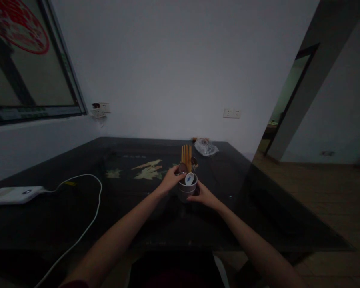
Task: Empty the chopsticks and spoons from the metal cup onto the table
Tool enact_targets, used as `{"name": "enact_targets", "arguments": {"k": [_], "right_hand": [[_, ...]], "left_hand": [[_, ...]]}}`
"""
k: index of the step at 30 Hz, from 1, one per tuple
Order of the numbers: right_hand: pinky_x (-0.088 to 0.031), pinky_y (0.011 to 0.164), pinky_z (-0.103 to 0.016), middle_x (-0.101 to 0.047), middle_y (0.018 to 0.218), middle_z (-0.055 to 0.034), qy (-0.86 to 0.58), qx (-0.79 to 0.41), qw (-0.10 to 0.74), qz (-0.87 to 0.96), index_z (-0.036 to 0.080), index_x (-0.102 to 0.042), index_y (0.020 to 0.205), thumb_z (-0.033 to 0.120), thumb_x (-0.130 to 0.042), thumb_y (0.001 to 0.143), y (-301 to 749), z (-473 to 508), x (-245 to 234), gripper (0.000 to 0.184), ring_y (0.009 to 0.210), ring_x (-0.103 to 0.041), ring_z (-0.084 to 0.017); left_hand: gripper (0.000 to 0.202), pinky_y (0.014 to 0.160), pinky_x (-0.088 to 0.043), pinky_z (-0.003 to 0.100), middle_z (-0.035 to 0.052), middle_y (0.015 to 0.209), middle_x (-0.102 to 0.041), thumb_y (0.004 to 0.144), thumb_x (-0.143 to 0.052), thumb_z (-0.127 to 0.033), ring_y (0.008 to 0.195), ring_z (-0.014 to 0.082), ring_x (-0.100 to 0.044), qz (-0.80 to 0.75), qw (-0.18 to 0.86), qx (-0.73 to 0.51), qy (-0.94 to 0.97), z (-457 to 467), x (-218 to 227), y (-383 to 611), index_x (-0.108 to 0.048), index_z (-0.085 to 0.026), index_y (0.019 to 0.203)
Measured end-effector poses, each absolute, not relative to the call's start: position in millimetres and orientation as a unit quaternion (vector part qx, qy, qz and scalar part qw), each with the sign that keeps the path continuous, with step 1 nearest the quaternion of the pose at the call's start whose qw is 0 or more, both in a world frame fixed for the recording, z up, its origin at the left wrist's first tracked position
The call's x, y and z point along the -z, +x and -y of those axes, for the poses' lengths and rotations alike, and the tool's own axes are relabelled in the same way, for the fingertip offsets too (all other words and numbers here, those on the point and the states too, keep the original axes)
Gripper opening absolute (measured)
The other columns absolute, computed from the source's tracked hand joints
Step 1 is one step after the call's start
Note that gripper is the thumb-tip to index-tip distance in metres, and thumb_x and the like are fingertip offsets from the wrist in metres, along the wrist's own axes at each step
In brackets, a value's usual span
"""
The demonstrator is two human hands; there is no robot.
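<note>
A small grey utensil cup (186,192) stands on the dark table (123,216), a little past the middle. Wooden chopsticks (186,153) stick upright out of it, together with a white spoon (189,178) and metal spoons (193,161). My left hand (170,180) is at the cup's left rim with its fingers pinched on a utensil at the top of the cup. My right hand (204,196) wraps the cup's right side and steadies it.
A white device (15,195) lies at the table's left edge, and its white cable (90,216) loops toward me. A crumpled clear plastic bag (207,147) sits at the far edge. Wall sockets (231,113) are behind, a doorway (283,104) and wooden floor at right.
</note>
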State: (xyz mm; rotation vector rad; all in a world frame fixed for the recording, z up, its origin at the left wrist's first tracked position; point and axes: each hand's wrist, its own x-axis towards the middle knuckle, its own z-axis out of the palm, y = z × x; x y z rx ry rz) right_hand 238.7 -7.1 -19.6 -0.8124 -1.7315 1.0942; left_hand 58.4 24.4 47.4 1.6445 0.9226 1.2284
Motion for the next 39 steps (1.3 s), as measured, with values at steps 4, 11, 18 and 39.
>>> {"name": "enact_targets", "arguments": {"k": [4,11,18,39], "right_hand": [[-0.031,0.109,-0.047,-0.051,0.134,-0.0106,-0.333,-0.441,0.45,0.702,0.022,-0.039,0.136,0.027,-0.084,0.056,239,7,20,0.092,0.126,-0.046,-0.028],[-0.03,0.109,-0.047,-0.05,0.134,-0.0108,-0.346,-0.418,0.452,0.708,0.021,-0.041,0.134,0.029,-0.085,0.054,239,9,17,0.091,0.125,-0.046,-0.028],[-0.032,0.109,-0.046,-0.05,0.135,-0.0108,-0.345,-0.421,0.443,0.712,0.021,-0.04,0.135,0.028,-0.084,0.056,240,7,20,0.091,0.125,-0.046,-0.028],[-0.029,0.11,-0.046,-0.048,0.137,-0.0107,-0.336,-0.428,0.448,0.71,0.022,-0.039,0.136,0.028,-0.084,0.056,239,7,19,0.092,0.128,-0.043,-0.028]], "left_hand": [[0.032,0.087,-0.047,0.036,0.0102,0.101,-0.068,0.067,-0.068,-0.025,0.095,0.0238,-0.063,-0.355,0.456,-0.481,0.659,-28,-45,57,-0.062,-0.012,0.096],[0.039,0.093,-0.043,0.036,0.0108,0.11,-0.066,0.069,-0.069,-0.027,0.104,0.025,-0.059,-0.339,0.466,-0.461,0.675,-30,-41,56,-0.061,-0.012,0.104],[0.041,0.092,-0.044,0.036,0.0105,0.112,-0.065,0.069,-0.068,-0.024,0.104,0.0249,-0.059,-0.344,0.46,-0.443,0.688,-26,-45,55,-0.06,-0.012,0.108],[0.032,0.083,-0.048,0.032,0.0083,0.104,-0.067,0.072,-0.062,-0.021,0.097,0.0224,-0.061,-0.388,0.338,-0.459,0.724,-18,-50,54,-0.059,-0.014,0.103]]}}
